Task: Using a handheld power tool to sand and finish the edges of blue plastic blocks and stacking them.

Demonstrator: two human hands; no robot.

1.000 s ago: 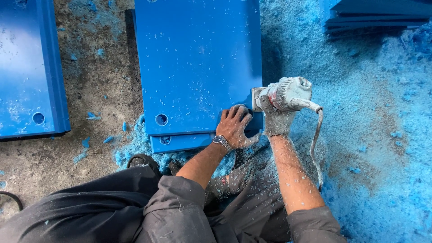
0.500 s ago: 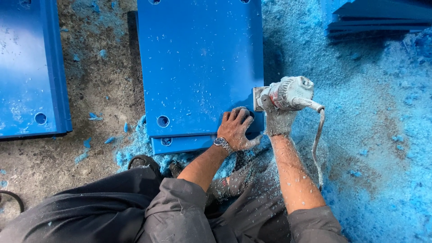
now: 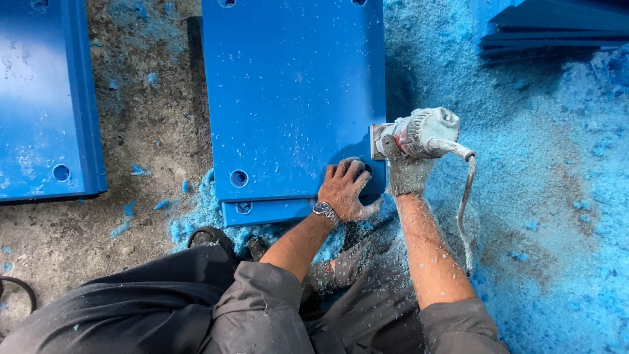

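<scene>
A thick blue plastic panel [image 3: 291, 98] with round holes lies on the ground on top of another blue panel [image 3: 268, 211]. My left hand [image 3: 347, 190], bare with a wristwatch, presses flat on the top panel's near right corner. My right hand [image 3: 406, 167] wears a dusty grey glove and grips a dust-covered power tool [image 3: 419, 133] held against the panel's right edge. The tool's cord [image 3: 465, 210] hangs down to the right of my forearm. The tool's cutting end is hidden behind its body.
Another blue panel [image 3: 42, 98] lies at the left on bare dirt. More dark blue panels [image 3: 557, 29] are stacked at the top right. Blue plastic shavings [image 3: 563, 196] cover the ground at the right and around my knees. A sandal [image 3: 208, 237] shows below the panels.
Hands and tool stay at the same corner; the view has only shifted slightly.
</scene>
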